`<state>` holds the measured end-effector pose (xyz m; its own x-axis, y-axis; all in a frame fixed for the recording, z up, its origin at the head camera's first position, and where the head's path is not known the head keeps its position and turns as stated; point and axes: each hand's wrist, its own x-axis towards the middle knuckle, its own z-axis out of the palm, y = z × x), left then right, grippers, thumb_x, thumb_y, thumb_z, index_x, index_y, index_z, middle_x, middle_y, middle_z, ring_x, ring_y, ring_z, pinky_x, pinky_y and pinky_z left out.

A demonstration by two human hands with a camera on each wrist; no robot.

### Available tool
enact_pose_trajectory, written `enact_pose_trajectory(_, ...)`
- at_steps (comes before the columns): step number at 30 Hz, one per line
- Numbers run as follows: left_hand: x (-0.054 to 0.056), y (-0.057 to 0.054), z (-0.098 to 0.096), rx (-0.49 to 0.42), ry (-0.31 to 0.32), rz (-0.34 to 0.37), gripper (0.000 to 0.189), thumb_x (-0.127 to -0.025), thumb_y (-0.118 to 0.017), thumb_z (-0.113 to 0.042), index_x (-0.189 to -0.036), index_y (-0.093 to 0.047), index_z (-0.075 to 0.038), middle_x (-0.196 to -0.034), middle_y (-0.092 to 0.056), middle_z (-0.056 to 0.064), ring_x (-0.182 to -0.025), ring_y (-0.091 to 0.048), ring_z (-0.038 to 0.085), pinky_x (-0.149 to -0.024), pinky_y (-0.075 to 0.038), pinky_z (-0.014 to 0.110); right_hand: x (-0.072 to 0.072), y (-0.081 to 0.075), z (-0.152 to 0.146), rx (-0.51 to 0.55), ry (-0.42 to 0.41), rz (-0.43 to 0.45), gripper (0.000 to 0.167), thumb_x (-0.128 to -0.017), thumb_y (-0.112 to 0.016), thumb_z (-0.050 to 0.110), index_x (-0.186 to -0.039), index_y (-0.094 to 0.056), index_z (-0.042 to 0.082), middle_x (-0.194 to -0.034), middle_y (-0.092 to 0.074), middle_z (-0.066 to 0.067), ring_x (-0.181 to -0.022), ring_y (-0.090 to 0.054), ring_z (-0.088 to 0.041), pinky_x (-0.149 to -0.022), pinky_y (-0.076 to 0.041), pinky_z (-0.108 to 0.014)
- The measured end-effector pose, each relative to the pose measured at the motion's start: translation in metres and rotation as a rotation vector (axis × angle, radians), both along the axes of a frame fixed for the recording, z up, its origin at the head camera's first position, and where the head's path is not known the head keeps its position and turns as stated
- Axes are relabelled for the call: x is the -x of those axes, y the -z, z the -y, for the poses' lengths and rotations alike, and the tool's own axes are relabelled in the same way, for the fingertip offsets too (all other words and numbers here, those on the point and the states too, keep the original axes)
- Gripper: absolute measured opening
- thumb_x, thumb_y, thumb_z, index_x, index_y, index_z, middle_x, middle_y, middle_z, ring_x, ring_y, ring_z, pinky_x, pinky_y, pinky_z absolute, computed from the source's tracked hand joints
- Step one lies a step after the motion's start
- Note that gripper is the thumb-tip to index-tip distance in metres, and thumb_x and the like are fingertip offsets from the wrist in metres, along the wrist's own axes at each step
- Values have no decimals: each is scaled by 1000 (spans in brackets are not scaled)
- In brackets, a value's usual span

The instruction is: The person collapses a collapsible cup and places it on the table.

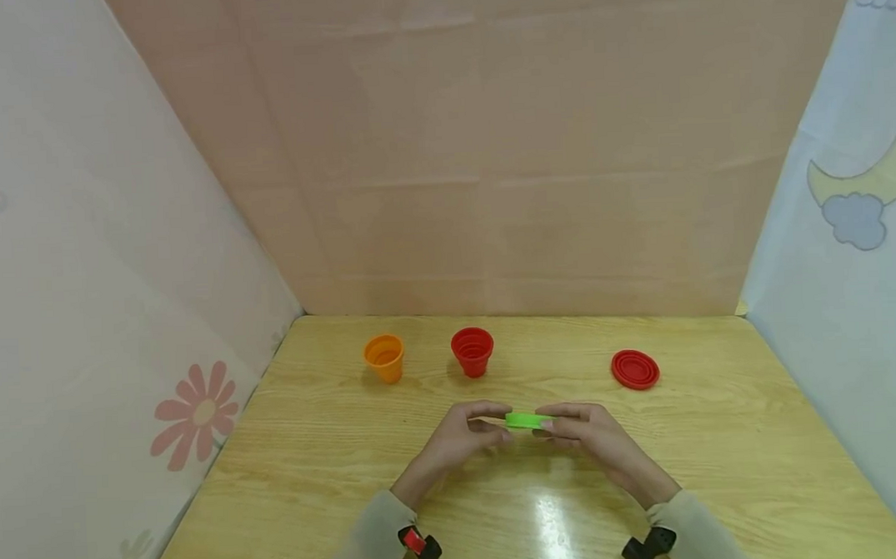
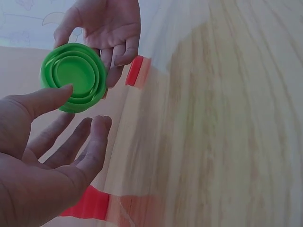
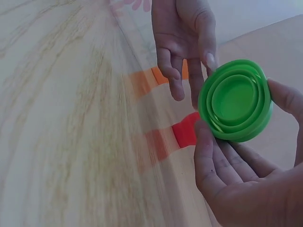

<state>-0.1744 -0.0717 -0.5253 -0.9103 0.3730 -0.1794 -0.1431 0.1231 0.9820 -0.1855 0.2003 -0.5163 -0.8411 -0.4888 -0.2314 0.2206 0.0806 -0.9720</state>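
A green collapsible cup (image 1: 525,420), folded flat into a disc, is held up over the table between both hands. My left hand (image 1: 464,433) pinches its left rim, thumb tip on the near face and index finger behind. In the left wrist view the thumb overlaps the ringed face of the green cup (image 2: 73,75), and the other fingers spread below it. From the right, my right hand (image 1: 593,436) grips the opposite rim. The right wrist view has that thumb on the edge of the cup (image 3: 235,97) and the fingers under it.
Beyond the hands an orange cup (image 1: 385,359) and a red cup (image 1: 472,351) stand expanded on the wooden table (image 1: 314,485). A flattened red cup (image 1: 635,370) lies to the right. Walls rise at the back (image 1: 487,144) and both sides.
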Motion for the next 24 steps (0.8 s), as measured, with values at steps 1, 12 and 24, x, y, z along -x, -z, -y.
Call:
enact_pose_trajectory(1,1,1,0,0,-4,-10,35,-94,-78,-15,-129,-74,-20,-130,-72,3,-104,-76,19,-86,-65,37,1,0,0,0,-7,0,56,-104,-66,27,-145,-55,-9,-128,-72,-3,-117,-73,-24,-101,-61,-32)
enact_pose_trajectory(12,6,2,-5,47,-27,-80,30,-94,-79,-16,-124,-77,-16,-127,-76,8,-106,-76,22,-88,-65,37,2,2,-4,150,-71,78,36,-109,-56,24,-131,-69,-1,-118,-77,1,-115,-75,-22,-102,-61,-35)
enact_pose_trajectory(24,10,5,-8,-135,-34,8,29,-97,-75,-11,-125,-75,-3,-124,-77,15,-103,-78,19,-95,-65,42,0,-1,-5,46,-9,-19,52,-110,-56,34,-136,-60,-11,-116,-78,1,-109,-76,-14,-98,-63,-38)
